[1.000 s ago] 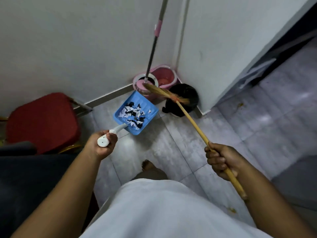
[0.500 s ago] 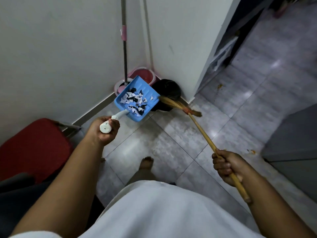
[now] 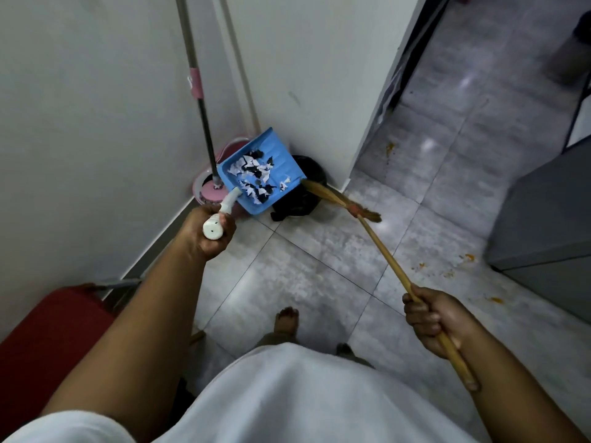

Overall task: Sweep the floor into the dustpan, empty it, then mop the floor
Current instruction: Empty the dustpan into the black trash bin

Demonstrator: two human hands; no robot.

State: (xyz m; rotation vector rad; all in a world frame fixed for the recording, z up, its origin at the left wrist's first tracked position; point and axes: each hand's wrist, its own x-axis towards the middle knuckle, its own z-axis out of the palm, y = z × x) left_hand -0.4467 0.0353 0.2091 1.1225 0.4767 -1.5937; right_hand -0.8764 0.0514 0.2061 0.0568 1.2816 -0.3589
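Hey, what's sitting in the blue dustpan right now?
The blue dustpan holds a heap of torn black and white paper scraps, mostly toward its handle end. The left hand grips the white handle. Whatever lies beneath the heap is covered.

White walls (image 3: 96, 91) meeting in a corner, glossy grey tiled floor (image 3: 319, 266), red chair (image 3: 48, 340) lower left, grey cabinet (image 3: 550, 225) right.

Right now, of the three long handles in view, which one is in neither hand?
The mop pole, dark with a pink band, standing in the pink bucket by the wall. The dustpan and broom are each held.
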